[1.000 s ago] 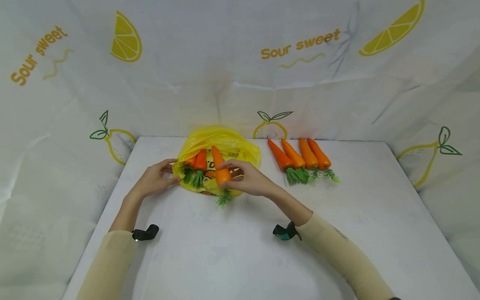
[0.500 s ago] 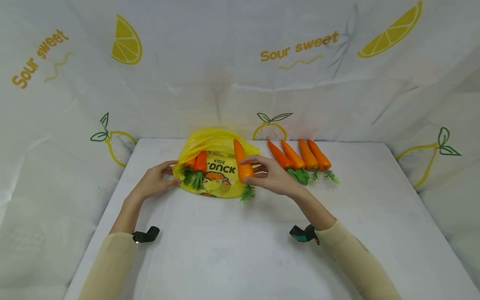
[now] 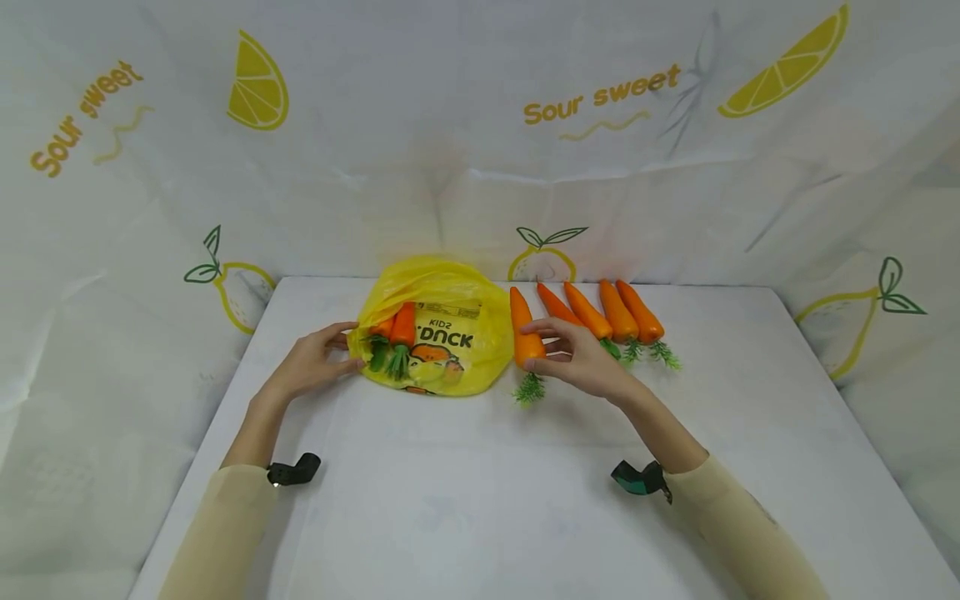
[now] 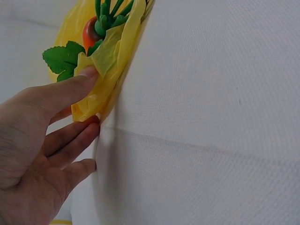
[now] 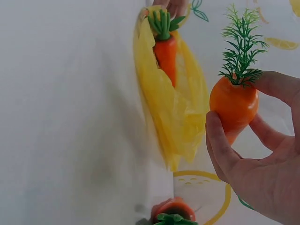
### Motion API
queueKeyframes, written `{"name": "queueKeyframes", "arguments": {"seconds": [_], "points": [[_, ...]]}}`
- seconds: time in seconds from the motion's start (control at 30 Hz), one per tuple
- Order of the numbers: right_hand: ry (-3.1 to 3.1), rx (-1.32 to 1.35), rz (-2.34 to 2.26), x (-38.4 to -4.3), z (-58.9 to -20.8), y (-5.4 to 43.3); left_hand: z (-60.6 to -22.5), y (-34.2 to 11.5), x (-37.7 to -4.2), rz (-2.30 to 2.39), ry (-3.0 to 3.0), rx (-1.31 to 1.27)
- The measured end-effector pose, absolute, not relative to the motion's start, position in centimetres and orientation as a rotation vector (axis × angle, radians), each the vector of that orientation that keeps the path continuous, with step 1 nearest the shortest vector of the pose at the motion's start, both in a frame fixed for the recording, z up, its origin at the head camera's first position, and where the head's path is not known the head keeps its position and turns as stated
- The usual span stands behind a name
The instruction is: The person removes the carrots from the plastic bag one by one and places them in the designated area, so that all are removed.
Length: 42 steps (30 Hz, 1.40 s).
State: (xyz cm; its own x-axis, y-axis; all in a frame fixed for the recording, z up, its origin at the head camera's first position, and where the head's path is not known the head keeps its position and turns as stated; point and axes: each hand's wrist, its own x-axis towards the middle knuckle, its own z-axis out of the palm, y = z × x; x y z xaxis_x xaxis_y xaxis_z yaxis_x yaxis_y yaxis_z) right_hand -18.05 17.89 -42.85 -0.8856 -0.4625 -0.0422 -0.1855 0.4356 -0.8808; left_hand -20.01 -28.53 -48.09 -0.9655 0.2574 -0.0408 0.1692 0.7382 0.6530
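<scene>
My left hand [image 3: 311,362] pinches the left edge of a yellow plastic bag [image 3: 487,333] between thumb and fingers. Two carrots [image 3: 403,323] with green tops lie at the bag's mouth. In the left wrist view a green leaf [image 4: 61,58] pokes out beside the thumb. My right hand [image 3: 581,358] holds a carrot [image 3: 522,321] by its thick end, just right of the bag, feathery top [image 5: 241,51] toward me. In the right wrist view this carrot [image 5: 234,105] sits between thumb and fingers, clear of the bag.
A row of several carrots [image 3: 618,310] lies on the white table [image 3: 450,500] to the right of my right hand, tips toward the back. Its leftmost carrot is partly hidden behind the hand. A white sheet [image 3: 420,100] with lemon prints hangs behind the table.
My right hand has carried its carrot rightward from over the bag to between the bag and the row. The printed duck on the bag is uncovered. My left hand has stayed put.
</scene>
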Motion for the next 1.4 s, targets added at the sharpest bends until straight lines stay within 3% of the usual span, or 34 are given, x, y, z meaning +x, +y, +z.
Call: {"name": "queueKeyframes", "arguments": {"seconds": [0.7,1.4], "points": [[2.441,-0.515,-1.300,-17.4,-47.3,19.6,-48.5,-28.7,-19.9,1.033,2.800,0.333],[2.478,-0.550,-1.224,-17.1,-47.4,19.2,-48.2,-28.5,-20.1,1.017,2.821,0.344]]}}
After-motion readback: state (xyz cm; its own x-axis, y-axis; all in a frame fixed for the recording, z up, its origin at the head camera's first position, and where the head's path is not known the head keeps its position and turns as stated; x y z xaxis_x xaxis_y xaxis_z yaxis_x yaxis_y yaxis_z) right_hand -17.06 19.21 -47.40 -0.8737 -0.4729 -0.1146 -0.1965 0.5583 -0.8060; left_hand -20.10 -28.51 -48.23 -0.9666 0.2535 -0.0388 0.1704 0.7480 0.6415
